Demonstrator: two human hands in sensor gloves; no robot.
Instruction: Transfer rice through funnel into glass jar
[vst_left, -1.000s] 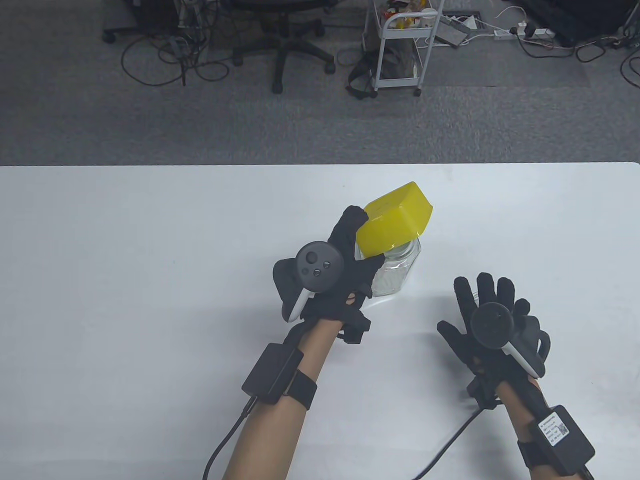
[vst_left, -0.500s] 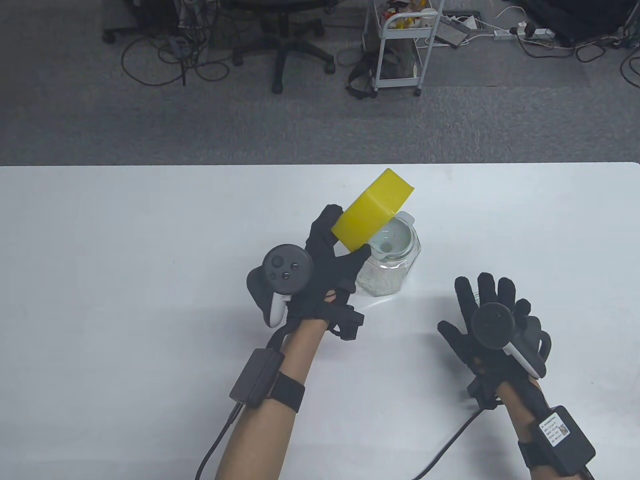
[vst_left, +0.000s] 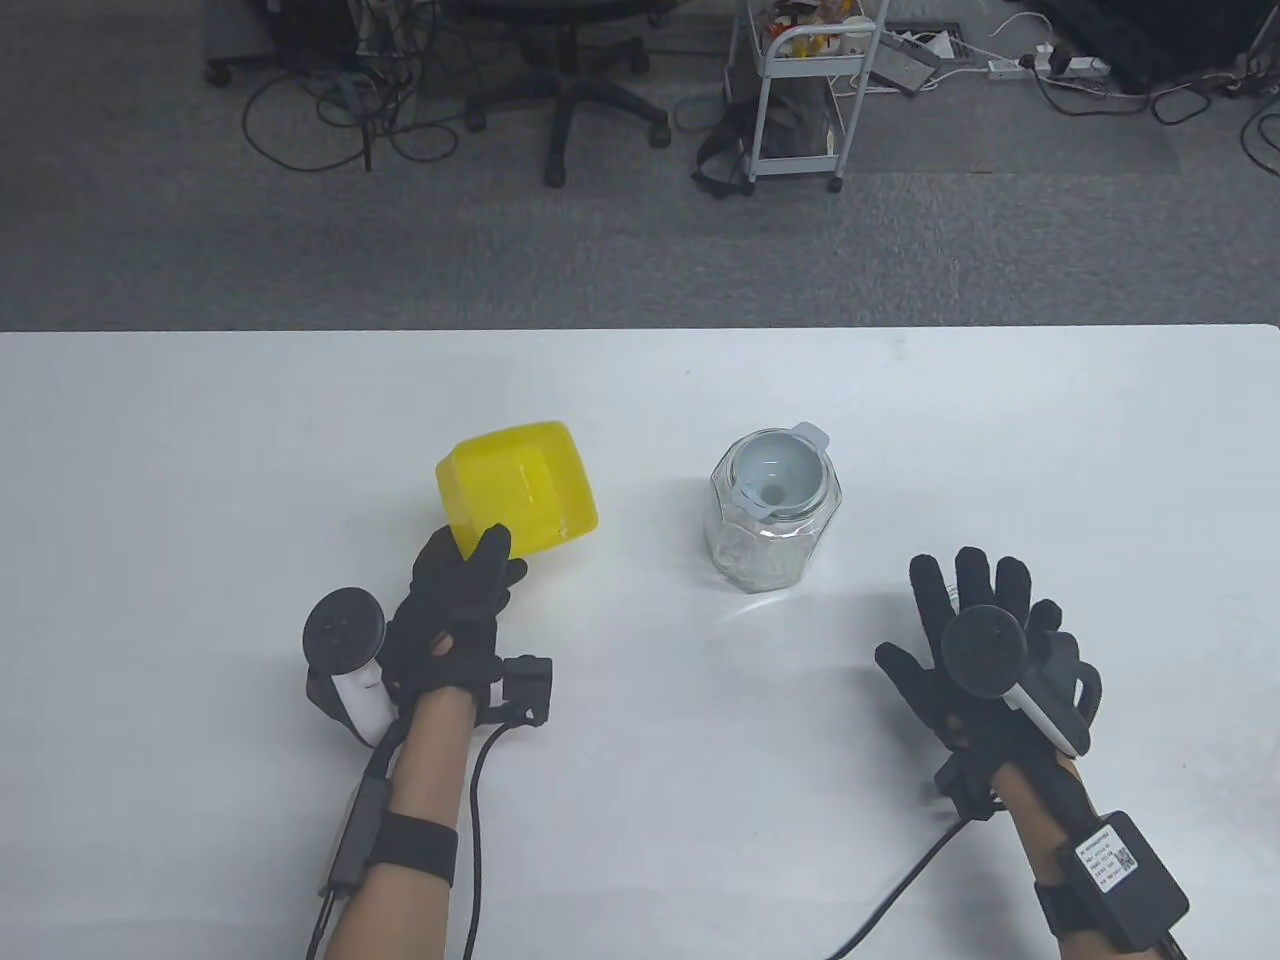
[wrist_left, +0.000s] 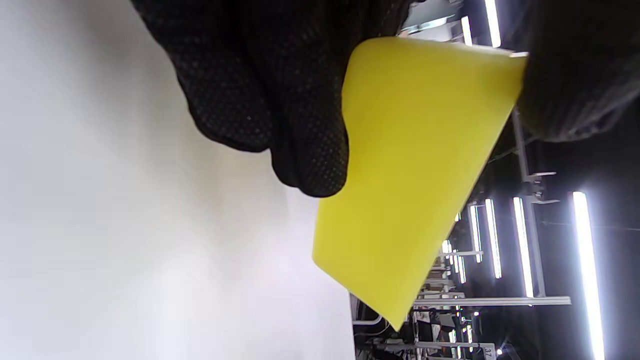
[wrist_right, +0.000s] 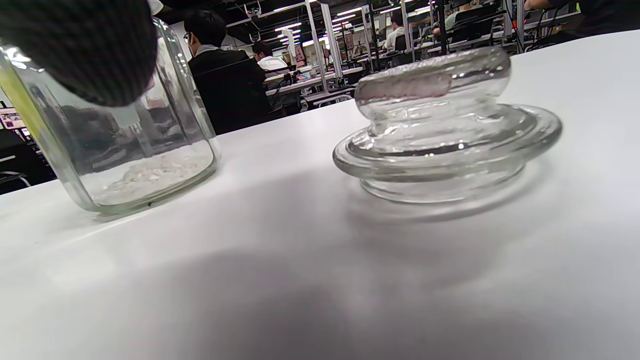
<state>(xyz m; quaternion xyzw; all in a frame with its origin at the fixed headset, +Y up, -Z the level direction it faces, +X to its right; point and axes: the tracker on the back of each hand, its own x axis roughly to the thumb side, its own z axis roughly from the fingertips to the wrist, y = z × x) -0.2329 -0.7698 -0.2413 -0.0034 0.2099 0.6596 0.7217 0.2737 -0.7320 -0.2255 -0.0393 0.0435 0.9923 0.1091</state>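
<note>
A glass jar (vst_left: 772, 530) stands mid-table with a pale funnel (vst_left: 772, 472) in its mouth and a low layer of rice at its bottom (wrist_right: 150, 172). My left hand (vst_left: 462, 590) grips the near rim of an empty yellow tub (vst_left: 518, 487), mouth up, left of the jar. In the left wrist view the gloved fingers (wrist_left: 280, 100) press on the tub's yellow side (wrist_left: 415, 170). My right hand (vst_left: 975, 625) rests flat and spread on the table, right of the jar, holding nothing. The glass lid (wrist_right: 445, 125) lies on the table just under its fingers.
The white table (vst_left: 200, 480) stretches wide to left and right; its far edge runs across the middle of the table view. Beyond it are an office chair (vst_left: 560, 90), a white trolley (vst_left: 800, 90) and floor cables. Cables trail from both wrists.
My left hand has swung the yellow tub away from above the funnel, down and to the left, turning it mouth up. The funnel is uncovered. The right hand has not moved.
</note>
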